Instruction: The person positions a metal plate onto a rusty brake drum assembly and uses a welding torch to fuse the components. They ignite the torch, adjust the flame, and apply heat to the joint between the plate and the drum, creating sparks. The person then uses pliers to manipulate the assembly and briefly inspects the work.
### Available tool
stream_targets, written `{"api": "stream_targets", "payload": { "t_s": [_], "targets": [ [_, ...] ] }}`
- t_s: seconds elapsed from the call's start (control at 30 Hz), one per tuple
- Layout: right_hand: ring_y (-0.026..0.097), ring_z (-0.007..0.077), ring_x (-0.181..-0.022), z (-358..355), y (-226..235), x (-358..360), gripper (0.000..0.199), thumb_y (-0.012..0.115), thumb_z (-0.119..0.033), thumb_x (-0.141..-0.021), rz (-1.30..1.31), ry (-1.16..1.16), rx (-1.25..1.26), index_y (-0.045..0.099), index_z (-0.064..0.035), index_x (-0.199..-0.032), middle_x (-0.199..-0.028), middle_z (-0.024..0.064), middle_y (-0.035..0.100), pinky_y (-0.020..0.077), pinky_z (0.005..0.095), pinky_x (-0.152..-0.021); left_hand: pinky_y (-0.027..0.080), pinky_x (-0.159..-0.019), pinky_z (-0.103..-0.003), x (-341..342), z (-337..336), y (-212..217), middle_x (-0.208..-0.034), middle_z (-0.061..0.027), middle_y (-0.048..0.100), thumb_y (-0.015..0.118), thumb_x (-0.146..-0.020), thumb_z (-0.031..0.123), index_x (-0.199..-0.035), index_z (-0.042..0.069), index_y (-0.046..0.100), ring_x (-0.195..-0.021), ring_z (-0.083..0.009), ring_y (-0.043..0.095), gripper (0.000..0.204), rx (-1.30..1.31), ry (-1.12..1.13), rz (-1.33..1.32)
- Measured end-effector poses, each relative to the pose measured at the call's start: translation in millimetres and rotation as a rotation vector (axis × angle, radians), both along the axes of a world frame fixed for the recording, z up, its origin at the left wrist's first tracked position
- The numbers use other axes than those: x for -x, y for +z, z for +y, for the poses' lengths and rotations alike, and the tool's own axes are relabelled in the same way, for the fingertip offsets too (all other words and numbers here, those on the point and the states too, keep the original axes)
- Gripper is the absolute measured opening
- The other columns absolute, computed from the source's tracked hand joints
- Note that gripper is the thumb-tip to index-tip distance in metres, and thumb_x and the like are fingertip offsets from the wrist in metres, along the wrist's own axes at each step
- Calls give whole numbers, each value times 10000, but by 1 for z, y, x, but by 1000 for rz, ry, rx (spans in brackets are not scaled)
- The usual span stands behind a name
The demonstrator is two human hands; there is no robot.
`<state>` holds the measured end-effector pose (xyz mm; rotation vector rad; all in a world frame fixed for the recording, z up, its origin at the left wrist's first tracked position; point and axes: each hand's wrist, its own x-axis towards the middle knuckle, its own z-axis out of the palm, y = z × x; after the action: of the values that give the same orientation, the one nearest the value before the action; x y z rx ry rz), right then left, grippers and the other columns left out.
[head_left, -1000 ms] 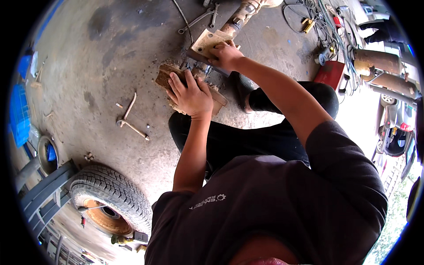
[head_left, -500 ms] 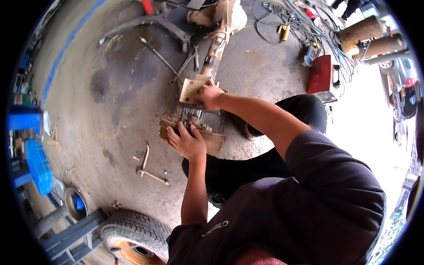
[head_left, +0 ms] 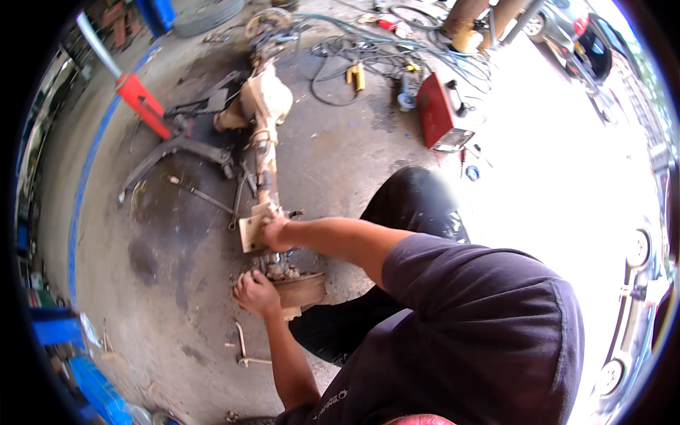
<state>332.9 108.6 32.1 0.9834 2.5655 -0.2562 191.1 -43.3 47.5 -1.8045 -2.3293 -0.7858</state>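
A rusty vehicle axle (head_left: 265, 159) lies along the floor in front of me, its bulbous housing (head_left: 268, 99) farther off. At its near end sits a brown, dirt-caked brake drum (head_left: 301, 290). My left hand (head_left: 257, 292) is closed with bent fingers over the drum's left edge. Just beyond it, a pale square metal plate with holes (head_left: 249, 235) stands tilted against the axle tube. My right hand (head_left: 278, 232) grips this plate at its right side, thumb and some fingers hidden behind the hand. Shiny metal shows between plate and drum.
A red floor jack (head_left: 144, 106) stands left of the axle, with a long bar (head_left: 202, 195) and wrenches nearby. An angled wrench (head_left: 242, 343) lies close to my left arm. A red metal box (head_left: 438, 113) and tangled cables (head_left: 354, 53) are at the far right.
My view has shifted, bringing more of the axle and jack into sight. The left hand's fingers, spread on the drum before, are now bent at its left edge. The right hand stays on the plate.
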Motion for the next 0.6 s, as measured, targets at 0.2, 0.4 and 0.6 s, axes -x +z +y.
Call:
{"api": "stream_targets", "payload": {
  "t_s": [0.2,0.4,0.6],
  "targets": [
    [653,338,-1139,-45,41,-52,375,657,-417,-778,436,-41,-42,784,-125,-976,-1059,123,742,307,682,-1099,460,-848,-538,0,-3,-33,-875,-247,666,538,-949,249,-839,-40,691,-882,-434,615,346,122,-66,124],
    [689,391,-957,-77,216,-240,337,673,-312,-794,627,-581,-93,725,-50,-1000,-974,183,723,534,527,-846,455,-1023,-507,-4,0,-2,-887,-274,701,527,-976,245,-787,-35,731,-867,-367,636,395,415,118,11],
    [697,373,-930,-137,234,-328,264,687,-243,-752,569,-875,-231,745,-38,-908,-923,180,723,559,470,-807,495,-923,-523,51,28,-84,-834,-234,691,550,-944,171,-772,-18,729,-776,-363,621,312,141,107,89]
  ]
}}
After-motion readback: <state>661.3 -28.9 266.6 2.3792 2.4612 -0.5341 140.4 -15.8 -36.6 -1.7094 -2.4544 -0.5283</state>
